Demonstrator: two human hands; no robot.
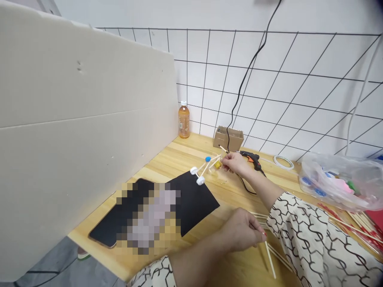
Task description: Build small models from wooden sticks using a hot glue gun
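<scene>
In the head view, we find the work in hand at mid-bench: a stick frame with white wheels, its wheeled end at the corner of the black sheet and its other end at our right hand. Our right thumb and fingers are pinched together and appear to grip that end; the exact contact point is too small to confirm. Our left hand grasps a loose stick by one end, its free end slanting down toward us; further sticks lie just beside it on the table. The glue gun rests beyond our right forearm, near the cardboard box. We judge the step in hand to be steadying the frame while readying a stick. The next move would call for keeping the frame still and bringing the stick over without knocking the wheels.
</scene>
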